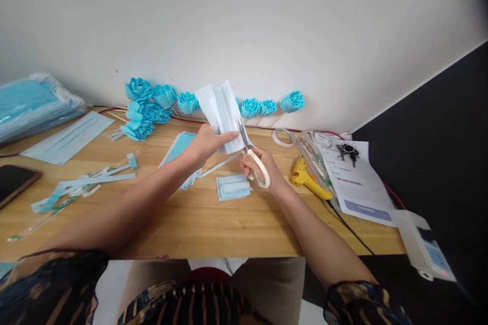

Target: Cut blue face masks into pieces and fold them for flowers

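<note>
My left hand (209, 143) pinches the lower left part of a pale blue pleated face mask (220, 111), raised above the table with its folds running up and down. White-handled scissors (259, 166) are in my right hand (269, 165), their blades pointing up along the mask's right edge. A narrow strip there lies beside the blades. Below my hands rests a small stack of cut mask pieces (233, 188). Partly behind my left forearm is a pile of blue mask sheets (177, 150), with a thin white strip (219, 166) near it.
Blue paper-like flowers (139, 90) line the wall. Bagged masks (30, 104), a flat mask sheet (70, 137), cut strips (95, 180) and a phone (15, 183) lie left. A tape roll (284, 137), yellow glue gun (308, 180), keys (348, 151) and printed papers (351, 177) occupy the right.
</note>
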{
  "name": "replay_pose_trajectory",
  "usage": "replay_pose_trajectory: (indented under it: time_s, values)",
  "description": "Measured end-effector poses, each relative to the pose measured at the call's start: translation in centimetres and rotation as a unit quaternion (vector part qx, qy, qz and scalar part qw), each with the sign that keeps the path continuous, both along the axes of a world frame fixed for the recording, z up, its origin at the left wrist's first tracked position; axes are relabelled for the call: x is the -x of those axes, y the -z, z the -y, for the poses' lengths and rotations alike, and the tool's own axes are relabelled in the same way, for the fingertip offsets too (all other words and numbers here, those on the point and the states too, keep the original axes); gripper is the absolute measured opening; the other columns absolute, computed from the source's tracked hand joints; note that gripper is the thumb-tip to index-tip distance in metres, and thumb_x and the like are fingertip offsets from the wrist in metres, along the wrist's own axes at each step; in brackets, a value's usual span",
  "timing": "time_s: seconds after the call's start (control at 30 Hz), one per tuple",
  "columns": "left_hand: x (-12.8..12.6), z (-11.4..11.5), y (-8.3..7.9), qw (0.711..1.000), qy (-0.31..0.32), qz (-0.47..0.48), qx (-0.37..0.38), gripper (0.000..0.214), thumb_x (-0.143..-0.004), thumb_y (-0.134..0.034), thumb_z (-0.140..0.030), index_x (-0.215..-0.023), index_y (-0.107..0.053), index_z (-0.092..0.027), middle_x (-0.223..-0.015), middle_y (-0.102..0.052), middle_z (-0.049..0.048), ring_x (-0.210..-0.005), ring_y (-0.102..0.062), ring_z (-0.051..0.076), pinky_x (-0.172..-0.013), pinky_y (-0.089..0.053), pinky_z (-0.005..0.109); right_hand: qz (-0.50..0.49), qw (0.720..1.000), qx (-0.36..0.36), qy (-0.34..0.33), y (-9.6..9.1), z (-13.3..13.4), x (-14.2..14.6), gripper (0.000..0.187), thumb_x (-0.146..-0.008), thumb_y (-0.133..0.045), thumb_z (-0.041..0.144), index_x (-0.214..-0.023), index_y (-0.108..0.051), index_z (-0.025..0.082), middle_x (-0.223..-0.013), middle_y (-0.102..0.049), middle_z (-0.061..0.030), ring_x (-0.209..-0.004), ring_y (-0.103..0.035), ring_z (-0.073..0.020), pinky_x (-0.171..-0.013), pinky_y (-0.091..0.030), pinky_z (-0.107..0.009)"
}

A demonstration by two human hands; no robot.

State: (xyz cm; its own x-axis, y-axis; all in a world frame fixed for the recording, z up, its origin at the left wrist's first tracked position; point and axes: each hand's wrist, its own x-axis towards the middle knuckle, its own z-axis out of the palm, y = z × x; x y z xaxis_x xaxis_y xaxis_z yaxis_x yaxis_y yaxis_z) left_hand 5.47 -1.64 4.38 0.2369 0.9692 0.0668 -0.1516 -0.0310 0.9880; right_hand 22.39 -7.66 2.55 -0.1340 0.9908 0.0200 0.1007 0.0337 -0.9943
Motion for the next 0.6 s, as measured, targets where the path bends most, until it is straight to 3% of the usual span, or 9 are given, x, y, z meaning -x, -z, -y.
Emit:
replay_pose_trajectory:
  time_s: [0.6]
  values:
    - [0.13, -0.19, 0.48, 1.0, 0.017, 0.009, -0.01, 0.044, -0.062, -0.088, -0.039, -0.094, -0.075, -0.012, -0.095, -0.077, 0.0101, -0.087, -0.069, 0.026, -0.076, -0.054, 0.036, -0.021, 1.0, 0.011, 0.01, 0.49, 0.03, -0.08, 0.043, -0.069, -0.083, 0.051, -0.064, -0.055, 0.02, -0.052, -0.052, 0.0057, -0.04, -0.041, -0.0057, -0.038, -0.03, -0.021]
